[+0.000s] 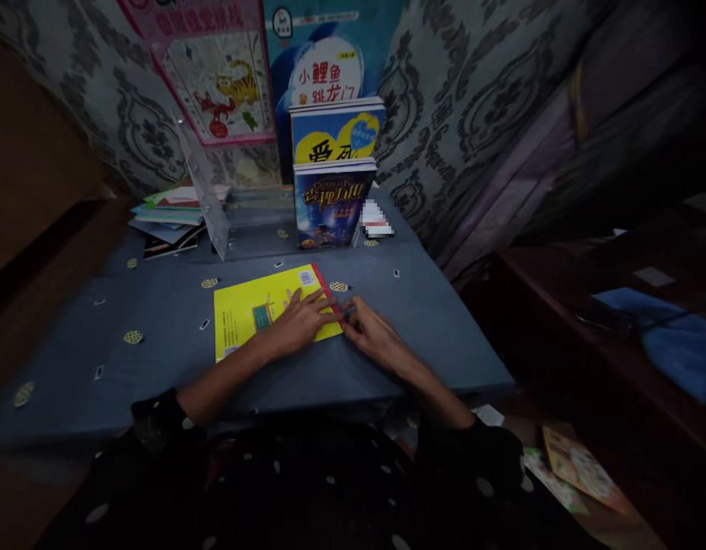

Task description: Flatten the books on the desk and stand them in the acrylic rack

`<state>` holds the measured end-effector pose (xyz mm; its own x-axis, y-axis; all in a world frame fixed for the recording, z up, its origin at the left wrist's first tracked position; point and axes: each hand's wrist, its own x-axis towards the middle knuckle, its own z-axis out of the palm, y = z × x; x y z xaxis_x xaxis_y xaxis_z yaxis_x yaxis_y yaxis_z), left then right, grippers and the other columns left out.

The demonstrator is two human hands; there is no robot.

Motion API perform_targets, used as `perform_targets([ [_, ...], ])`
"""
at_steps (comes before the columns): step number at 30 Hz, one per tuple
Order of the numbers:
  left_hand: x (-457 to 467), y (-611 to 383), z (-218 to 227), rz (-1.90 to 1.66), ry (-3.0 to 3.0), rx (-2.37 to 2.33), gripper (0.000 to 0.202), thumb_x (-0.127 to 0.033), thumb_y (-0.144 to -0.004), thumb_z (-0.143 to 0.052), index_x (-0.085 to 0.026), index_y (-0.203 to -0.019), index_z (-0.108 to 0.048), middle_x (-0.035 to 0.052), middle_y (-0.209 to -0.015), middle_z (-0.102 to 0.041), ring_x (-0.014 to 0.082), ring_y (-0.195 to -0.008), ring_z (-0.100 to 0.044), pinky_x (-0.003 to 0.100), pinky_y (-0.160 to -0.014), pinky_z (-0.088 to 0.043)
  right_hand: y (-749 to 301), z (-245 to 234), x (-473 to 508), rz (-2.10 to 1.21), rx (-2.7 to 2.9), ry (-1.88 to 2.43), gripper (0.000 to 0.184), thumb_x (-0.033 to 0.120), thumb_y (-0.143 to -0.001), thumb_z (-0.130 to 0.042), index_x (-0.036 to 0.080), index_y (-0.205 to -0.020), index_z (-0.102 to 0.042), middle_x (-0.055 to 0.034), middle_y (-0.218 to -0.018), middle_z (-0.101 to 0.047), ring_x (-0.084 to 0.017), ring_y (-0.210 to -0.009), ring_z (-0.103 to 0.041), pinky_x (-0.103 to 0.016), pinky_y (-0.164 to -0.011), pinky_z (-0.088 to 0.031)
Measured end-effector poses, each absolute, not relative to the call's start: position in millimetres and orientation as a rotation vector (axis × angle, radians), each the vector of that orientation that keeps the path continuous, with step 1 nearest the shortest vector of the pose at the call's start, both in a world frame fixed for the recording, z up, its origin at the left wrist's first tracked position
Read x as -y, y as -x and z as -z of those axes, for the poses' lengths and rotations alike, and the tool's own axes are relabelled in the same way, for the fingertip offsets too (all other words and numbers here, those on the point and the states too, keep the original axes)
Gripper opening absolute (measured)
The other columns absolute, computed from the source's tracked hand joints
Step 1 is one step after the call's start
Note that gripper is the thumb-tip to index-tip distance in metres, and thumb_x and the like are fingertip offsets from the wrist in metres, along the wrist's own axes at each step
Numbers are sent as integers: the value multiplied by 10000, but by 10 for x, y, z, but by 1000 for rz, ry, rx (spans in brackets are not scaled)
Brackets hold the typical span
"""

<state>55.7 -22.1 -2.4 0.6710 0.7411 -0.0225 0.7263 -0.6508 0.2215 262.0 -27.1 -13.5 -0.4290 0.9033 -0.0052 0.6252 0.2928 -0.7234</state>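
- While lying flat on the table [450, 347], set well in from the left and right edges and a little nearer the front edge than the back: yellow book [238, 313], turned slightly askew, barcode showing near its far right corner.
- Edged along its right side with a red strip [322, 279], apparently the spine.
- Covered partly by the left hand [299, 325], palm down, fingers stretched and spread across the cover toward the red strip; resting on the book, not wrapped around it.
- Met at its front right corner by the right hand [373, 336], fingers curled, tips just at the red strip; impossible to make out from this view whether pinching the edge or merely touching it.
- Judged from this pose: steadying the cover with the left hand while working at the spine-side edge with the right, perhaps aligning or smoothing.
- For any next move, likely to call for light, even pressure from the left hand and a clear fingertip purchase at the corner, without creasing the cover.
- Standing upright toward the back edge of the table, well apart from the hands: dark blue book [330, 210], with a blue-and-yellow book [335, 134] behind.
- Placed to the left of these: clear stand [215, 225], and, near the back left corner, a loose pile of books [170, 218].
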Motion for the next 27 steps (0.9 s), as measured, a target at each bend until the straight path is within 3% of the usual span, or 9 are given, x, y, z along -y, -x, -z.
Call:
perform_targets([
  [7,342,-548,31,-187,-2609,-1168,452,-106,-981,-463,-307,-1358,-612,64,-1535,-498,330,-1495,-322,714,-1157,-195,-2639,155,289,-879,2133,1391,265,192,-841,-550,221,-1104,-534,54,-645,-592,-154,-554,-542,-259,-569,-356],
  [14,480,-532,17,-184,-2635,-1138,475,-134,-985,-478,-343,-1402,-568,48,-1564,-459,337,-1514,-276,715,-1161,-201,-2644,102,228,-919,1995,1293,311,230,-865,-494,188,-1166,-557,50,-663,-592,-144,-555,-550,-271,-585,-444],
  [16,497,-538,36,-173,-2658,-1150,490,-133,-976,-495,-354,-1409,-560,57,-1559,-462,354,-1513,-271,723,-1154,-207,-2562,95,202,-854,1971,1234,303,235,-876,-480,188,-1161,-575,-2,-786,-663,-159,-643,-613,-292,-641,-491],
  [19,520,-558,67,-155,-2685,-1165,504,-127,-966,-518,-371,-1404,-564,58,-1508,-514,361,-1508,-276,723,-1154,-215,-2376,92,109,-782,2028,1083,313,236,-890,-468,185,-1168,-601,-90,-1051,-712,-218,-941,-681,-366,-840,-540],
  [22,558,-596,91,-199,-2691,-1188,474,-144,-986,-502,-361,-1402,-570,56,-1520,-501,340,-1495,-302,706,-1170,-214,-2168,144,-76,-751,2152,956,356,260,-908,-468,191,-1228,-609,-123,-1238,-680,-258,-1171,-629,-449,-1018,-494],
  [27,633,-608,63,-326,-2615,-1191,409,-153,-1003,-489,-315,-1359,-609,41,-1418,-612,273,-1429,-426,638,-1204,-215,-1934,393,-421,-704,2303,896,395,320,-931,-486,206,-1286,-617,-134,-1365,-625,-276,-1318,-549,-506,-1108,-444],
])
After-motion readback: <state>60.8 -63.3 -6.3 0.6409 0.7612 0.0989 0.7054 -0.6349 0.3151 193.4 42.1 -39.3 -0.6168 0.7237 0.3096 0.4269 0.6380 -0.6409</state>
